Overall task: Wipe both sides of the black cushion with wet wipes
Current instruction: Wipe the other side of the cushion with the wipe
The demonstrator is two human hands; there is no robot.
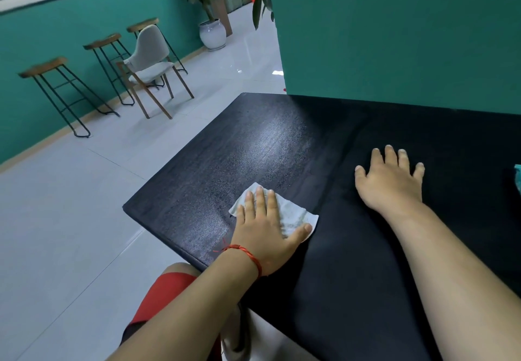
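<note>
Black cushion covers the right and near part of the dark surface, a matte pad that reaches back to a teal wall panel. Left of a long crease the black shows a grainy sheen, and I cannot tell whether that stretch is more cushion or the bare surface under it.

Far left, three wooden-topped stools stand along the teal wall, with a grey chair just in front of the last two and a white plant pot farther back on the pale tiled floor. Low down, red shorts show beside the person's left forearm.

The left hand, with a red string bracelet at the wrist, lies palm down on a white wet wipe. Its fingers are straight and close together, pressing the wipe flat on the grainy stretch just left of the crease, and the thumb rests on the wipe's near right corner.

Well to the right, the right hand rests palm down on the matte cushion, fingers spread apart and straight, holding nothing. At the right edge a small teal thing lies on the cushion, too cut off to identify.
</note>
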